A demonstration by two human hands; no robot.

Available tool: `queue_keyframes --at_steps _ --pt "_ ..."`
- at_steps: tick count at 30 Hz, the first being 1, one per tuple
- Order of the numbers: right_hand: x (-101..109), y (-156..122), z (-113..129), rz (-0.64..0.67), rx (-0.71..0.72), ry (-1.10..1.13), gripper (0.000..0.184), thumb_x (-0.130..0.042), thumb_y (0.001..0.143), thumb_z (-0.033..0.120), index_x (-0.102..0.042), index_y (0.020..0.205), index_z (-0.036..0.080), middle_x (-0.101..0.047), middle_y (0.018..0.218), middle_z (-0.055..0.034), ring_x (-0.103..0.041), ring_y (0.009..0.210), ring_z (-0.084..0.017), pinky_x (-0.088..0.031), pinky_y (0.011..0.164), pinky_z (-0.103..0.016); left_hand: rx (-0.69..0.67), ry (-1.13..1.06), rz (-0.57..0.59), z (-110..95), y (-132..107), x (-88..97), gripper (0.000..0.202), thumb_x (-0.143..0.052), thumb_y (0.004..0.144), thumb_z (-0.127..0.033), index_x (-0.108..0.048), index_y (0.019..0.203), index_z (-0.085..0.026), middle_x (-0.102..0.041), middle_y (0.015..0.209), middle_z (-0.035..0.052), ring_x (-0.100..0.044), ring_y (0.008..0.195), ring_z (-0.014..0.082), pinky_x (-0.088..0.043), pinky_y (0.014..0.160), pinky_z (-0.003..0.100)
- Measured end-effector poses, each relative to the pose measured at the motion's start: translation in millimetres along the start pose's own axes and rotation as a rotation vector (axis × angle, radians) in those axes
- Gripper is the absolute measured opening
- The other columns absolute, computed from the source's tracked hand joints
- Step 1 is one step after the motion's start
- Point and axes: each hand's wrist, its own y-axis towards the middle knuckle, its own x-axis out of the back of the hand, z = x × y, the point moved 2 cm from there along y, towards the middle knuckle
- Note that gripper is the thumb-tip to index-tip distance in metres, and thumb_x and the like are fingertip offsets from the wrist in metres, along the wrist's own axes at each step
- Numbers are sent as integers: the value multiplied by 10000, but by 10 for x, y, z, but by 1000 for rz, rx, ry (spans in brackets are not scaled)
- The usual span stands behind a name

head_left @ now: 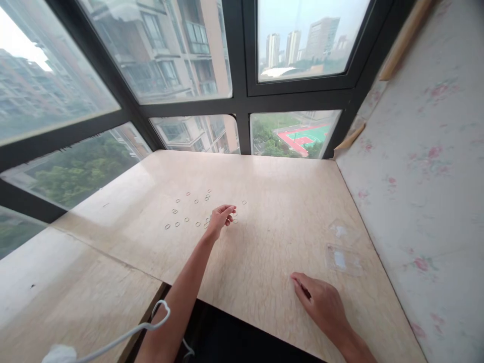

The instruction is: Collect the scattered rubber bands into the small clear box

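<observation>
Though tiny rings blur, left hand seemingly pinches one; right hand lies curled, grip unclear.

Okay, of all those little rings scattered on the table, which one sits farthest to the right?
The lone ring just right of and above the left hand; the other rings lie around or left of that hand.

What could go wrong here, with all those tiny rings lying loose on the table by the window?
The left hand reaches among the small rings, which lie scattered, so a sweep of the fingers might flick some away. The clear plastic packets near the right hand are hard to see and could get brushed aside. The white cord at the table edge might snag an arm.
</observation>
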Motion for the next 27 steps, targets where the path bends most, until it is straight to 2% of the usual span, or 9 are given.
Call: queue_keyframes --at_steps 3,6,11,21,27 --pt "-11 1 30 1 33 -9 317 -379 948 297 -670 867 201 -667 650 -30 -618 544 -160 -397 539 -263 1 395 -29 -77 156 207 293 -521 792 -323 -659 953 -121 -664 909 94 -575 559 93 -362 442 191" --pt "-9 13 40 1 33 -9 316 -374 946 285 -666 864 199 -665 651 -35 -611 541 -160 -393 545 -266 -27 696 -6 -91 259 246 222 -540 773 -256 -686 891 -137 -680 840 68 -593 587 109 -416 543 216" --pt "-9 15 45 18 14 -1 310 -367 950 280 -655 862 204 -663 655 -30 -611 558 -165 -384 556 -269 -64 845 98 -95 371 173 152 -583 712 -219 -714 738 -148 -667 695 60 -596 673 158 -408 620 246" --pt "-18 -1 47 36 -18 25 309 -368 945 270 -661 880 200 -672 692 -44 -620 602 -172 -387 592 -274 -72 1084 254 -268 508 32 49 -604 584 -174 -641 561 -152 -599 573 42 -525 572 143 -345 544 243" --pt "17 39 71 60 -43 37 272 -384 921 235 -642 839 206 -632 624 -15 -580 560 -155 -337 569 -271 -51 1104 349 -331 554 -70 41 -606 547 -172 -594 514 -151 -575 537 27 -514 553 138 -321 511 238"
